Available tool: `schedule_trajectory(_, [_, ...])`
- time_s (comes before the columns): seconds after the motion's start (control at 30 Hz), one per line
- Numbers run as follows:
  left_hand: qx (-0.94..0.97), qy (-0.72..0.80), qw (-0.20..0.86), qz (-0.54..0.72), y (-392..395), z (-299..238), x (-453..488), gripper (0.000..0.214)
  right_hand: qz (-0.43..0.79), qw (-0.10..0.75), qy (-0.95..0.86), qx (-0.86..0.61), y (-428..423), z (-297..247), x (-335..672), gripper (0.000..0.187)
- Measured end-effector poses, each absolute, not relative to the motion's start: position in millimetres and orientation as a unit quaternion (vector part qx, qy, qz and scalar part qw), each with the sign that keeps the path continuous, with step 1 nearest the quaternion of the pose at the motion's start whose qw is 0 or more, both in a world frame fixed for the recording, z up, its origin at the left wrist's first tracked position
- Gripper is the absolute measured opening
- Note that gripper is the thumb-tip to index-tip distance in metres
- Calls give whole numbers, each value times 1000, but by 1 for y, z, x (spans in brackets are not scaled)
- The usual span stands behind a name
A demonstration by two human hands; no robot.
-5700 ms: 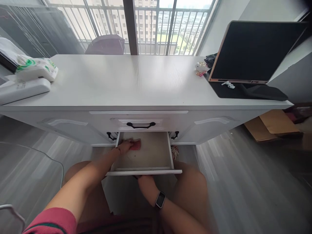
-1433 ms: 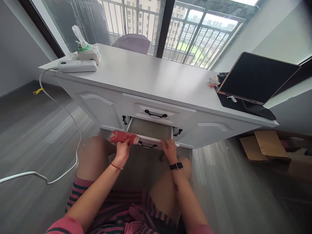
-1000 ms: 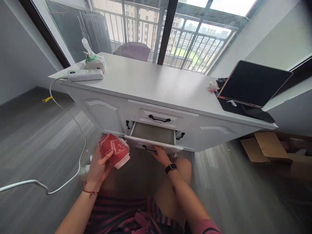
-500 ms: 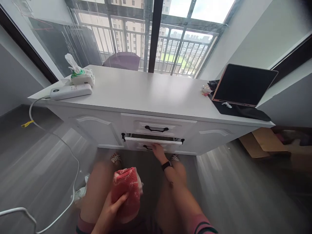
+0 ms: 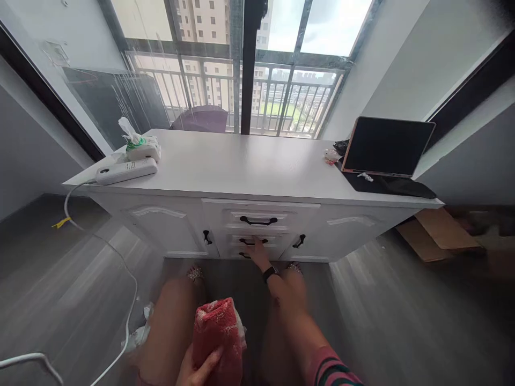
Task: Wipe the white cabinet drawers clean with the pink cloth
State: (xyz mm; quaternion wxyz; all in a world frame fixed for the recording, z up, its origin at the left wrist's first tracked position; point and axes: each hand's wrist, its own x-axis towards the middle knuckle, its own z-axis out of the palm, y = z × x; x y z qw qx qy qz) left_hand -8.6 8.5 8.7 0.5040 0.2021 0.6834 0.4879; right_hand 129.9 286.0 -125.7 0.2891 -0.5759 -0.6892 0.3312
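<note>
My left hand (image 5: 199, 370) is low in the view, fingers wrapped round a folded red cloth (image 5: 217, 335) held above my knees. My right hand (image 5: 256, 252), with a dark watch on the wrist, reaches forward and rests against the front of the middle drawer (image 5: 245, 241) of a white cabinet (image 5: 169, 225), by its black handle. That drawer sits flush with the cabinet front. The drawer above (image 5: 257, 220) is closed too. The right fingers lie along the drawer front; whether they hold the handle is hidden.
On the cabinet top stand a white power strip (image 5: 125, 170) and a tissue pack (image 5: 139, 147) at the left, a dark-screened tablet (image 5: 384, 146) on a black mat at the right. A white cable (image 5: 120, 332) trails over the grey floor. Cardboard (image 5: 436, 233) lies at the right.
The open drawer has slid shut under my right hand. My left hand drew the red cloth out of the drawer and back towards my lap. The view has pulled back from the cabinet.
</note>
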Motion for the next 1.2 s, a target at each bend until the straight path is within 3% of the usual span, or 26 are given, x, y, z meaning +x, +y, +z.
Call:
schedule_trajectory(0.27, [199,621,561,510,-15,11,10,46,443,303,-697,-475,164,-99,158,31])
schedule_trajectory(0.47, [183,570,571,561,-27,-19,29,60,675,420,-445,-413,41,-69,174,58])
schedule_trajectory(0.6, [172,546,572,588,-28,-24,36,67,674,464,-415,-398,-6,-38,182,54])
schedule_trajectory(0.77, [119,472,641,593,-32,-1,44,58,621,496,-462,-394,-20,-3,185,73])
schedule_trajectory(0.93, [150,409,648,625,-35,19,35,55,559,502,-505,-425,-16,20,188,31])
schedule_trajectory(1.1, [249,451,567,643,-39,33,23,72,552,490,-495,-458,-19,24,191,25])
schedule_trajectory(1.2, [330,474,531,620,-40,38,16,63,559,495,-478,-463,-24,21,190,24])
